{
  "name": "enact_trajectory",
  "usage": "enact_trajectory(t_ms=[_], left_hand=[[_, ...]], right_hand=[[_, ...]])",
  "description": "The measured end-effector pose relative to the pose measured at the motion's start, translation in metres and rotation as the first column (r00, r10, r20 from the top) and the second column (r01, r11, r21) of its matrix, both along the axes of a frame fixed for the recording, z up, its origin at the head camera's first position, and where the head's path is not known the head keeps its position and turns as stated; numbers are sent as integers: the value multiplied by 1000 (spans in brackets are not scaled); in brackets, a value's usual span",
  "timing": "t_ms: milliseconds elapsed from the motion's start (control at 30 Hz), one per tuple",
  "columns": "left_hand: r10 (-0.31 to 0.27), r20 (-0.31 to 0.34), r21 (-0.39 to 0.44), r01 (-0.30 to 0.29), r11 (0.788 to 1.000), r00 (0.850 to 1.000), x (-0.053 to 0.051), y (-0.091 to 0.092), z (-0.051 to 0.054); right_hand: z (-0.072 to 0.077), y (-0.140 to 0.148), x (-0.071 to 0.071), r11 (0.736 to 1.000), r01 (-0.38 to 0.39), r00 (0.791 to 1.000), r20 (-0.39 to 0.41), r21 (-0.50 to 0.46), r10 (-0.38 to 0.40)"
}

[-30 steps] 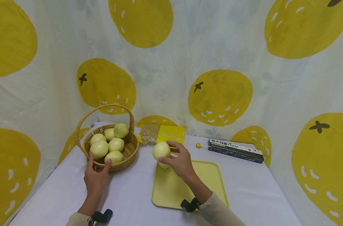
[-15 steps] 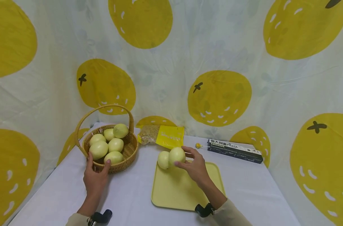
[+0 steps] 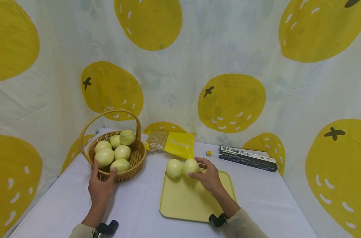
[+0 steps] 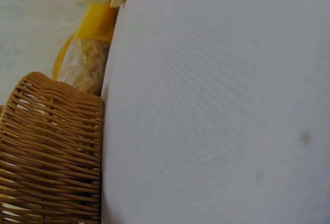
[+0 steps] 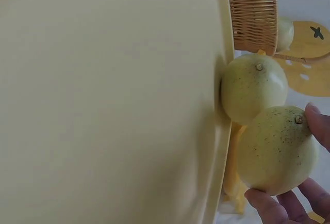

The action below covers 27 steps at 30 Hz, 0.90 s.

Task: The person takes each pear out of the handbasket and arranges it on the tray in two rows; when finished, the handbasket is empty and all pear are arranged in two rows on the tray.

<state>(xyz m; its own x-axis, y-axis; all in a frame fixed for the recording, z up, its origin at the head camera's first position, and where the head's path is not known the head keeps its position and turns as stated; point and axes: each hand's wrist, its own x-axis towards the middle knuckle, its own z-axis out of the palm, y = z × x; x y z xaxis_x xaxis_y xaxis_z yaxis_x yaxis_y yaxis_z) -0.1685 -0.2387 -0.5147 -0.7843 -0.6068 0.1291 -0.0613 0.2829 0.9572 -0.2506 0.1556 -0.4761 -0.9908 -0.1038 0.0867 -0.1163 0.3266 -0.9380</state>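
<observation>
In the head view my left hand grips the near side of the wicker basket, which holds several pale green round fruits; the hand is out of the left wrist view, where the basket wall shows. My right hand holds one fruit between thumb and fingers at the back of the yellow tray. Just left of it another fruit sits in the tray's back left corner. In the right wrist view the held fruit appears against the other fruit.
Behind the tray lies a clear and yellow food bag, its yellow end near the held fruit. A lollipop and a dark pasta box lie at the back right. A patterned curtain hangs behind the table.
My right hand has brought its fruit rightward and down, from over the other fruit to beside it. The bag's yellow end has shifted toward the tray. My left hand has stayed at the basket.
</observation>
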Motion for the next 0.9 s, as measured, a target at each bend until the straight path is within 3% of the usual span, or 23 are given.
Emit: enact_trajectory(t_ms=[367, 900], left_hand=[[0, 6, 1, 0, 1000, 1000, 1, 2, 1], [5, 8, -6, -5, 1000, 1000, 0, 1, 3]], right_hand=[[-14, -3, -10, 998, -31, 999, 24, 59, 30], [-8, -2, -11, 976, -26, 998, -57, 218, 39]])
